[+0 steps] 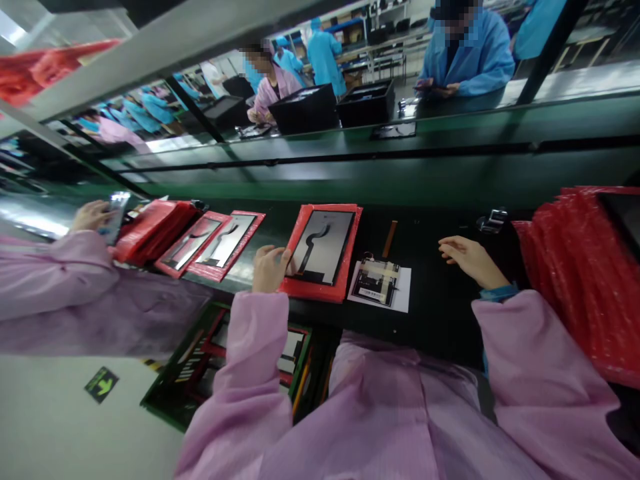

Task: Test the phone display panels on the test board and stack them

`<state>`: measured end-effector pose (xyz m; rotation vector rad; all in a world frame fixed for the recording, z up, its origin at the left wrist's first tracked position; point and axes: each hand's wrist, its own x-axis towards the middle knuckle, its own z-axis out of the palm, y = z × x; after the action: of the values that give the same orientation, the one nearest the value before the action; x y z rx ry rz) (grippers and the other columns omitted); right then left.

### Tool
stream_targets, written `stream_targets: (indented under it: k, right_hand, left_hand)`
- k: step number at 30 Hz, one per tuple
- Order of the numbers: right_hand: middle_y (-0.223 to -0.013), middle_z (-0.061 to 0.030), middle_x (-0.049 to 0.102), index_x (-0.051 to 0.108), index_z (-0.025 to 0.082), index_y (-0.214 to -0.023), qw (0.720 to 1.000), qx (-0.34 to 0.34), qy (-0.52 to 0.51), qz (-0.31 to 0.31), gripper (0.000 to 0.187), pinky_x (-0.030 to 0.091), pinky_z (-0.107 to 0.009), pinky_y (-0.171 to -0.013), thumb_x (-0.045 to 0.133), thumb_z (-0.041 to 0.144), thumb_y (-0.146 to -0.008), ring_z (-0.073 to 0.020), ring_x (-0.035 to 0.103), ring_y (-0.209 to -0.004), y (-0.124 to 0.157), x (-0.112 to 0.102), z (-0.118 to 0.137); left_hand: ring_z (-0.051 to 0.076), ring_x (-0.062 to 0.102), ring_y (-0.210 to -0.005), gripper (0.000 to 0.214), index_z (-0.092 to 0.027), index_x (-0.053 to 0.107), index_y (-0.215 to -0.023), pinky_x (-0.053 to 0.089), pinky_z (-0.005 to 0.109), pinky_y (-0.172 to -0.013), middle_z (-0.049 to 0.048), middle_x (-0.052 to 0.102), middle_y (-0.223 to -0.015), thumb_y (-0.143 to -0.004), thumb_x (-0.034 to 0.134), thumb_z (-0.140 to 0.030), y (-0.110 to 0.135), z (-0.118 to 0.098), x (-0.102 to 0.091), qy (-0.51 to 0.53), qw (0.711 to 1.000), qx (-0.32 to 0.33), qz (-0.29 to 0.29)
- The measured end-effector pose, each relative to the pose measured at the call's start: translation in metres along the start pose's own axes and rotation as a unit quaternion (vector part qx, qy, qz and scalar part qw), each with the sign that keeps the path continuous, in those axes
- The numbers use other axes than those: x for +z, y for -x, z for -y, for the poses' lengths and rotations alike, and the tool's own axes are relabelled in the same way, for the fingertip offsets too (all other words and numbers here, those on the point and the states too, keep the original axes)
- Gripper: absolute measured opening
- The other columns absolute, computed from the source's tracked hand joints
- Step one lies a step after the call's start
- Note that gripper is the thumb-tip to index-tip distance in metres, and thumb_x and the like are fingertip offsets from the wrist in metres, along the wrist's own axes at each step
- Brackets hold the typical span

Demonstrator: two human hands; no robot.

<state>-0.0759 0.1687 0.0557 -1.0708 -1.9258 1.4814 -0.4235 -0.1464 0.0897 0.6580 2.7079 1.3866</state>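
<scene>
My left hand [271,269] is closed with its fingertips at the left edge of a flat grey display panel [327,243]. A curved black flex cable [311,248] lies across the panel's back. The panel rests on red bubble-wrap bags [320,292]. Over the dark bench my right hand [466,259] is held with its fingers stretched out and nothing in them. Between my hands a black circuit board with tan tape [376,281] sits on a white sheet [404,297]. Just behind it is a thin orange-brown flex strip [391,239].
At right stands a tall stack of red bubble-wrap bags [570,273], near a small metallic item [493,221]. Two panels on red wrap [227,241] lie to the left, beside a co-worker's hand [93,217]. A green crate [173,393] sits below the bench edge.
</scene>
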Motion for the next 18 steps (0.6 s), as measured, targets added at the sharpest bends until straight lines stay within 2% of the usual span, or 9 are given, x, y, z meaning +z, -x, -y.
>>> stream_targets:
  k: [2,4,7,9,10,11,13,16,18]
  right_hand:
    - [-0.095,-0.0077,0.073,0.072,0.019,-0.100,0.997,-0.041,0.046,-0.039,0.023,0.059,-0.040,-0.079,0.065,0.035,-0.084,-0.0212,0.069,-0.084,0.026,0.001,0.003]
    - [-0.103,-0.0094,0.073,0.071,0.019,-0.105,0.979,-0.123,0.105,-0.122,0.026,0.058,-0.043,-0.084,0.060,0.036,-0.089,-0.0240,0.069,-0.093,0.063,0.003,0.007]
    - [-0.110,-0.0109,0.073,0.070,0.020,-0.110,0.907,-0.237,0.211,-0.277,0.023,0.054,-0.049,-0.094,0.059,0.033,-0.094,-0.0278,0.067,-0.104,0.124,0.001,0.016]
    - [-0.111,-0.0118,0.073,0.070,0.020,-0.110,0.860,-0.261,0.262,-0.351,0.019,0.050,-0.052,-0.100,0.060,0.027,-0.095,-0.0292,0.066,-0.109,0.158,-0.006,0.022]
    - [-0.112,-0.0122,0.073,0.070,0.020,-0.110,0.838,-0.261,0.282,-0.388,0.019,0.048,-0.054,-0.103,0.061,0.025,-0.094,-0.0301,0.066,-0.111,0.171,-0.012,0.025]
    - [-0.115,-0.0130,0.072,0.070,0.021,-0.111,0.816,-0.249,0.300,-0.427,0.019,0.046,-0.057,-0.105,0.062,0.024,-0.094,-0.0317,0.065,-0.113,0.181,-0.019,0.027]
    - [-0.128,-0.0155,0.067,0.069,0.021,-0.117,0.783,-0.196,0.327,-0.492,0.027,0.039,-0.063,-0.110,0.065,0.028,-0.092,-0.0375,0.059,-0.125,0.196,-0.035,0.028]
    - [-0.149,-0.0178,0.051,0.064,0.021,-0.132,0.774,-0.094,0.344,-0.524,0.045,0.031,-0.070,-0.113,0.065,0.041,-0.091,-0.0451,0.043,-0.140,0.206,-0.057,0.021]
    - [-0.150,-0.0172,0.050,0.065,0.021,-0.129,0.782,-0.068,0.352,-0.510,0.045,0.032,-0.069,-0.111,0.060,0.048,-0.093,-0.0444,0.045,-0.137,0.207,-0.067,0.014]
  left_hand:
    - [0.032,0.046,-0.137,0.027,-0.015,0.070,-0.103,0.031,0.046,-0.119,0.0155,0.057,-0.134,-0.084,0.065,-0.034,0.017,-0.003,0.003,-0.047,0.995,0.050,-0.074]
    - [0.029,0.051,-0.132,0.031,-0.016,0.069,-0.111,0.035,0.045,-0.117,0.0149,0.058,-0.133,-0.090,0.059,-0.035,0.038,-0.008,0.011,-0.059,0.984,0.112,-0.121]
    - [0.026,0.059,-0.121,0.027,-0.019,0.070,-0.109,0.044,0.042,-0.109,0.0119,0.064,-0.123,-0.095,0.055,-0.036,0.077,-0.027,0.034,0.025,0.974,0.200,-0.106]
    - [0.025,0.061,-0.119,0.021,-0.021,0.071,-0.106,0.045,0.041,-0.107,0.0097,0.067,-0.119,-0.096,0.057,-0.033,0.107,-0.046,0.057,0.105,0.962,0.252,-0.005]
    - [0.025,0.062,-0.116,0.020,-0.022,0.072,-0.106,0.047,0.041,-0.106,0.0091,0.069,-0.117,-0.097,0.056,-0.031,0.123,-0.057,0.071,0.145,0.952,0.262,0.069]
    - [0.025,0.064,-0.112,0.020,-0.023,0.073,-0.103,0.049,0.041,-0.102,0.0088,0.071,-0.113,-0.096,0.057,-0.031,0.140,-0.068,0.085,0.182,0.935,0.273,0.137]
    - [0.025,0.067,-0.107,0.019,-0.024,0.075,-0.100,0.052,0.042,-0.099,0.0087,0.073,-0.109,-0.096,0.057,-0.031,0.177,-0.089,0.113,0.242,0.904,0.248,0.252]
    - [0.025,0.069,-0.103,0.020,-0.029,0.075,-0.100,0.055,0.042,-0.095,0.0083,0.074,-0.105,-0.096,0.056,-0.030,0.231,-0.115,0.150,0.280,0.843,0.200,0.412]
    - [0.025,0.069,-0.103,0.021,-0.027,0.074,-0.104,0.056,0.041,-0.093,0.0098,0.074,-0.106,-0.096,0.055,-0.032,0.260,-0.127,0.166,0.293,0.794,0.211,0.489]
